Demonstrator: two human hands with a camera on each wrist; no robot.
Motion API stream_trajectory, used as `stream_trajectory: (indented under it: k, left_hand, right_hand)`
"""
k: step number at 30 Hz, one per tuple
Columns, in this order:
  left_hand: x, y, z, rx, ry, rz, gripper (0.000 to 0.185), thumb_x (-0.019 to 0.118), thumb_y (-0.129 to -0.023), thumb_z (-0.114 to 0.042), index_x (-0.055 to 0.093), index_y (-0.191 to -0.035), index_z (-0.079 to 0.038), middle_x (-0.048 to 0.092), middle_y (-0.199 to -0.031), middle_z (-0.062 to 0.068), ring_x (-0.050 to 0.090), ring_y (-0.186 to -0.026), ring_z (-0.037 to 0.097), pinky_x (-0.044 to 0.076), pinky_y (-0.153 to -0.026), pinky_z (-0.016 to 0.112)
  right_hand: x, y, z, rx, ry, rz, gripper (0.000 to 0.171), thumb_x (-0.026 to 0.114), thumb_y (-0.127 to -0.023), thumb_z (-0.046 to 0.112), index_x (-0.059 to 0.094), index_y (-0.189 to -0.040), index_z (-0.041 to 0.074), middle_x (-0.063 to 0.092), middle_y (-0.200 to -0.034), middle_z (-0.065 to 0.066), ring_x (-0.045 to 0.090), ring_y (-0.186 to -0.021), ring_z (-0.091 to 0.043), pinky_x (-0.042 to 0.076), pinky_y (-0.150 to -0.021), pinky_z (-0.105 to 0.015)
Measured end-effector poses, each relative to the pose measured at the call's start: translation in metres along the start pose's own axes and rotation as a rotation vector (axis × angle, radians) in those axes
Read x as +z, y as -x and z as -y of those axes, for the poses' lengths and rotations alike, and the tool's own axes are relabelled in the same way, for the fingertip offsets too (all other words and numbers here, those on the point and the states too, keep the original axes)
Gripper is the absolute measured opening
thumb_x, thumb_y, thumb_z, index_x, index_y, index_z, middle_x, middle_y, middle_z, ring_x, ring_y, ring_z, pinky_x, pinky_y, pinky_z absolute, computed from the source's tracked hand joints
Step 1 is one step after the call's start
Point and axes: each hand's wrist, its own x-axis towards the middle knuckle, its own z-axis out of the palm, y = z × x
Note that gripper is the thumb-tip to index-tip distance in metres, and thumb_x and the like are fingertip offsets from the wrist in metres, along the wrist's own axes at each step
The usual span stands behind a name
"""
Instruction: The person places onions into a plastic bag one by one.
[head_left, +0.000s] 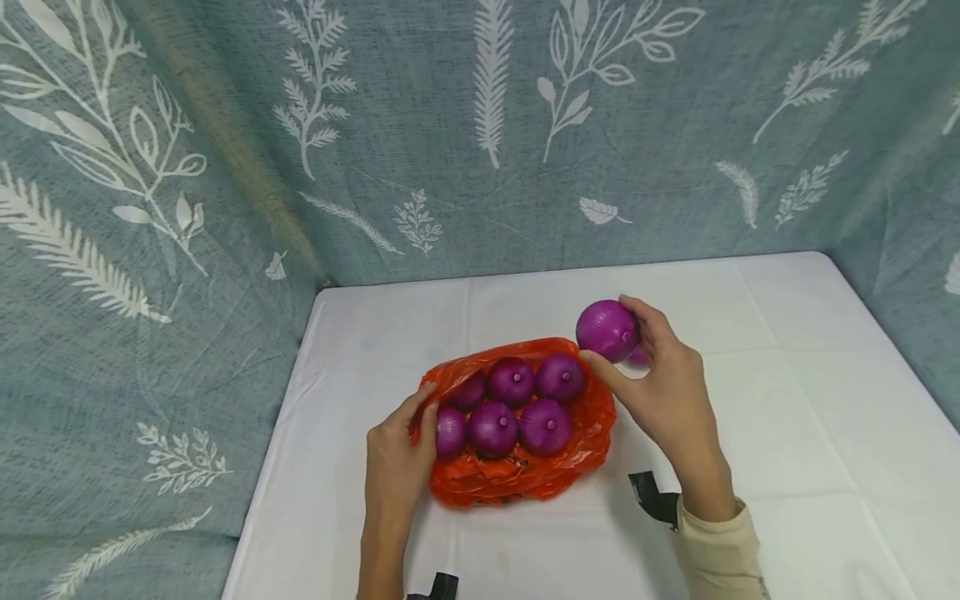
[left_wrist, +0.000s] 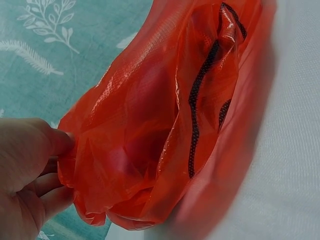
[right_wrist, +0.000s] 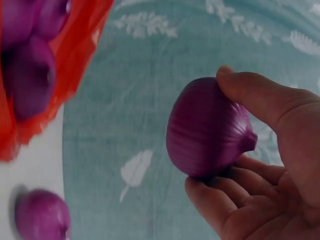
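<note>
An orange-red plastic bag (head_left: 517, 487) lies with its mouth spread on the white table, several purple onions (head_left: 492, 429) sitting inside. At its left end my left hand (head_left: 401, 450) pinches the rim between thumb and fingers; the left wrist view shows this grip on the bag (left_wrist: 125, 145) too. Past the bag's right end, my right hand (head_left: 667, 392) holds one onion (head_left: 606, 331) off the table, thumb on one side and fingers on the other. That onion (right_wrist: 210, 130) shows its pointed tip in the right wrist view. A further onion (right_wrist: 42, 215) rests on the table, partly behind my right hand in the head view.
A white cloth (head_left: 810, 417) covers the table. Blue-green curtains (head_left: 420, 125) with white leaf prints hang behind it and at both sides. Black straps (head_left: 654, 498) sit near both wrists.
</note>
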Motion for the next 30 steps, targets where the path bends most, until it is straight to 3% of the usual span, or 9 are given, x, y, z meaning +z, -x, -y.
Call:
stream_trajectory:
  k: [7,13,22,30]
  left_hand:
    - [0.0,-0.001,-0.002,0.011,-0.006,-0.001,0.035,0.075,-0.1,-0.011,0.073,-0.134,-0.008,0.075,-0.127,0.016,0.073,-0.119,0.031,0.059,-0.099,0.047]
    - [0.0,-0.002,-0.003,0.0,0.0,0.007,0.034,0.074,-0.101,-0.011,0.073,-0.134,-0.008,0.075,-0.127,0.016,0.072,-0.12,0.031,0.058,-0.1,0.047]
    - [-0.002,0.001,-0.003,-0.017,-0.011,0.008,0.035,0.075,-0.1,-0.012,0.073,-0.135,-0.009,0.075,-0.126,0.016,0.072,-0.119,0.033,0.059,-0.098,0.047]
    - [-0.002,0.003,-0.004,-0.034,-0.013,0.018,0.035,0.076,-0.099,-0.011,0.073,-0.135,-0.01,0.075,-0.126,0.017,0.072,-0.119,0.033,0.06,-0.095,0.045]
  right_hand:
    - [0.021,0.006,0.017,-0.068,-0.012,0.154,0.081,0.092,-0.085,0.028,0.051,-0.153,0.012,0.069,-0.14,-0.009,0.068,-0.127,-0.025,0.056,-0.105,-0.048]
    - [0.043,0.017,0.028,-0.087,-0.022,0.347,0.08,0.09,-0.087,0.035,0.049,-0.154,0.022,0.069,-0.137,-0.004,0.072,-0.117,-0.023,0.063,-0.094,-0.045]
    - [0.079,0.038,0.035,-0.179,0.02,0.583,0.08,0.088,-0.088,0.041,0.05,-0.155,0.019,0.07,-0.136,-0.004,0.072,-0.117,-0.017,0.06,-0.1,-0.04]
    - [0.101,0.055,0.035,-0.212,0.036,0.701,0.078,0.086,-0.09,0.04,0.05,-0.157,0.02,0.069,-0.141,-0.001,0.071,-0.119,-0.017,0.059,-0.102,-0.042]
